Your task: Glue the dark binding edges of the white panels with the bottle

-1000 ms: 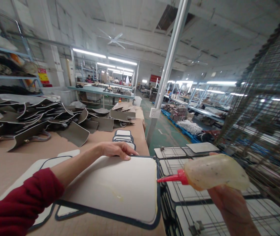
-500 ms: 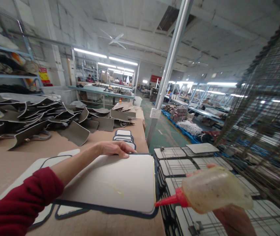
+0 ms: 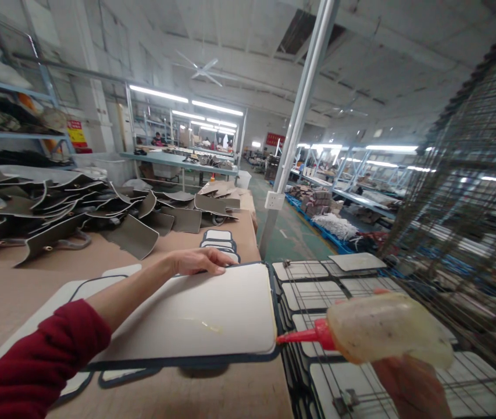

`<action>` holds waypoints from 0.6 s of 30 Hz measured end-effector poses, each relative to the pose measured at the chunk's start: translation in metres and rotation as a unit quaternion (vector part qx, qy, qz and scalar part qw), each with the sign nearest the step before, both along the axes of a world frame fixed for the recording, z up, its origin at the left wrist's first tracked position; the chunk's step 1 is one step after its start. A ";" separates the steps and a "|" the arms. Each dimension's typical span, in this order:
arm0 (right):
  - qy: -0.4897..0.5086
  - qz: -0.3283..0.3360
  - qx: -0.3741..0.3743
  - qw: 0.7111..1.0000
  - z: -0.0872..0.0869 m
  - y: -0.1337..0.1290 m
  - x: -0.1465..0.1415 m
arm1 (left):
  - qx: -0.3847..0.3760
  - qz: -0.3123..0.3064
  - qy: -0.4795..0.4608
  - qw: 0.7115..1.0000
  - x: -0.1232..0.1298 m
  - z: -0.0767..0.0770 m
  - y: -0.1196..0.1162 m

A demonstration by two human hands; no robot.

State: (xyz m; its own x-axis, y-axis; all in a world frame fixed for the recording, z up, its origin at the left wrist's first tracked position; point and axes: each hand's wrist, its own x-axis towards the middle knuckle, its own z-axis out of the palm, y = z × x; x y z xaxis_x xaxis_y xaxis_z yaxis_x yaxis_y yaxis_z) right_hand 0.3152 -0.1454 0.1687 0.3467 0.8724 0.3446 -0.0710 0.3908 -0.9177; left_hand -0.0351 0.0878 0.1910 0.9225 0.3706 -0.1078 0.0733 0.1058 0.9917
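My left hand (image 3: 202, 261) grips the far edge of a white panel with a dark border (image 3: 195, 314), thumb on top and fingers beneath. Yellowish glue runs along the panel's right edge, and a streak of it marks the middle. Closed around a translucent squeeze bottle of glue (image 3: 387, 329) is my right hand (image 3: 409, 381), partly hidden behind it. The bottle lies nearly level, its red nozzle (image 3: 300, 336) pointing left at the panel's lower right corner. Under the panel, more dark-edged white pieces (image 3: 128, 375) rest on the brown tabletop (image 3: 178, 396).
On the right, a wire rack (image 3: 313, 288) bears several dark-edged white panels, and an upright wire mesh (image 3: 470, 134) rises beyond. Grey-brown sheets (image 3: 56, 215) are heaped on the table's left. Small framed pieces (image 3: 218, 237) lie farther back. A metal post (image 3: 298, 128) stands past the table.
The panel's near edge has risen and its right side shifted slightly left and up. The bottle has moved slightly right, its nozzle tip now a little higher at the corner.
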 end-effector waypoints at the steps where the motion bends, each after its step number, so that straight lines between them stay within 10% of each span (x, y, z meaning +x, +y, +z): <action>1: 0.013 -0.006 -0.015 1.000 0.004 -0.002 -0.002 | -0.003 0.005 -0.001 1.000 0.000 -0.001 0.001; 7: 0.052 -0.026 -0.036 0.998 0.020 -0.008 -0.011 | -0.010 0.010 -0.019 1.000 0.002 -0.005 0.000; 18: 0.064 -0.086 0.037 0.994 -0.007 0.003 0.000 | -0.038 0.072 -0.055 0.995 0.005 -0.011 -0.007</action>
State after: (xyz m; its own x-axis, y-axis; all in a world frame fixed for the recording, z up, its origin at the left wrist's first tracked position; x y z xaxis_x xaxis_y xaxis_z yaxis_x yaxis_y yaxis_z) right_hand 0.3155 -0.1426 0.1613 0.5333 0.7705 0.3492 -0.1109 0.4730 -0.8741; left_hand -0.0298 0.0808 0.1795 0.8685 0.4939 -0.0418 -0.0567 0.1827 0.9815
